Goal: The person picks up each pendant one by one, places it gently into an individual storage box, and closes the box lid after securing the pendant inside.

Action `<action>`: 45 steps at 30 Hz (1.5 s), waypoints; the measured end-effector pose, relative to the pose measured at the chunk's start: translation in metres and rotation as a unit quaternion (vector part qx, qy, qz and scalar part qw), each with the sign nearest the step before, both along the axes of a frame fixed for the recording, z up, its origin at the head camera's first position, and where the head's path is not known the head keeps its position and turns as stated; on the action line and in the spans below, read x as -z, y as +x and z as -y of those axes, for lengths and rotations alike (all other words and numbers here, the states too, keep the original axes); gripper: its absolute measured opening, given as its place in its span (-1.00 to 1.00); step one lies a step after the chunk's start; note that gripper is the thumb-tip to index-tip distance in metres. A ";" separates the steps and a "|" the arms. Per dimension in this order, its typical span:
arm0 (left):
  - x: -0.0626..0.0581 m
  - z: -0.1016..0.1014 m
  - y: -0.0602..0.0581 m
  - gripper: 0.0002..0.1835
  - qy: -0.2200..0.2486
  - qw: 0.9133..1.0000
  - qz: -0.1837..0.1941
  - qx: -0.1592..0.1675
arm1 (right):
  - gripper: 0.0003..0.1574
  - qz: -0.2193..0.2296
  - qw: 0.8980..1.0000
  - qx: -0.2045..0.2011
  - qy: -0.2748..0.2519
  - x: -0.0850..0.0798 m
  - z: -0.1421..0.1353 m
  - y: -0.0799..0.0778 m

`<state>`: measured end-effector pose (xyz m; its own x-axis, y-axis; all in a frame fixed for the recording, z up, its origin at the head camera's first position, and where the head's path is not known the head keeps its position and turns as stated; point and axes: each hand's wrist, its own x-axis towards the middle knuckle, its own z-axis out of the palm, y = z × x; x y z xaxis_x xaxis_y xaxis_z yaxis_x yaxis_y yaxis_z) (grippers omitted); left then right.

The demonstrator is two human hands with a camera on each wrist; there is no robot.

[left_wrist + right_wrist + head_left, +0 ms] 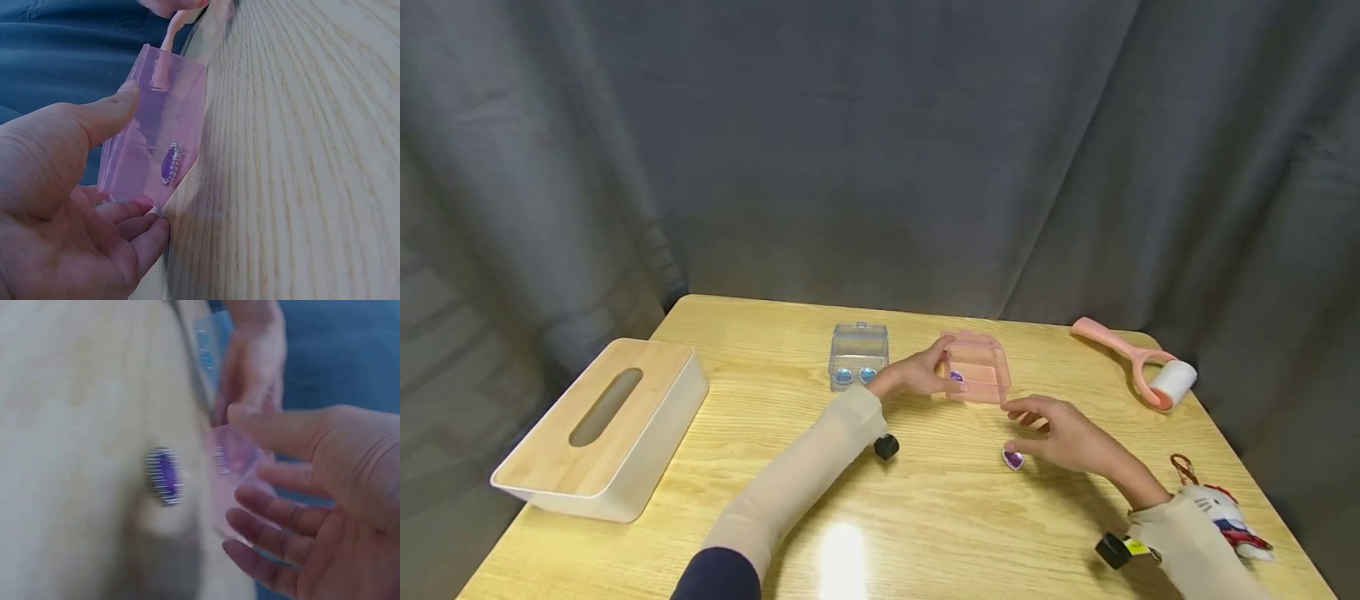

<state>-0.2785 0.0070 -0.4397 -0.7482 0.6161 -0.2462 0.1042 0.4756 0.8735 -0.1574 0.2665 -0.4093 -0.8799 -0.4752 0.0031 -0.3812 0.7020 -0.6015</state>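
A pink clear plastic box stands on the table with its lid raised. My left hand holds its left side, thumb at the upper edge and fingers curled at the near end. Inside the box lies a purple gem edged with small clear stones. My right hand, fingers spread and slightly bent, hovers just right of a second purple gem on the tabletop. That gem is apart from the fingers in the right wrist view. Nothing shows in the right hand.
Beside my left wrist sits an opened blue clear box with two blue gems. A tissue box with a wooden top occupies the left. To the right are a pink lint roller and a plush keychain by my right sleeve.
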 end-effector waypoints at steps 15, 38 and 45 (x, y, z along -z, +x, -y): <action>0.000 0.000 -0.001 0.12 -0.008 1.000 0.000 0.002 | -0.61 0.020 0.999 0.017 0.030 0.025 0.002 0.013; 0.001 0.002 -0.003 0.10 -0.024 0.999 -0.019 0.010 | -0.67 -0.133 0.990 0.037 -0.017 -0.007 -0.011 -0.041; 0.002 0.001 -0.005 0.12 -0.012 1.000 -0.012 0.018 | -0.61 -0.138 0.990 0.033 0.006 -0.004 -0.012 -0.066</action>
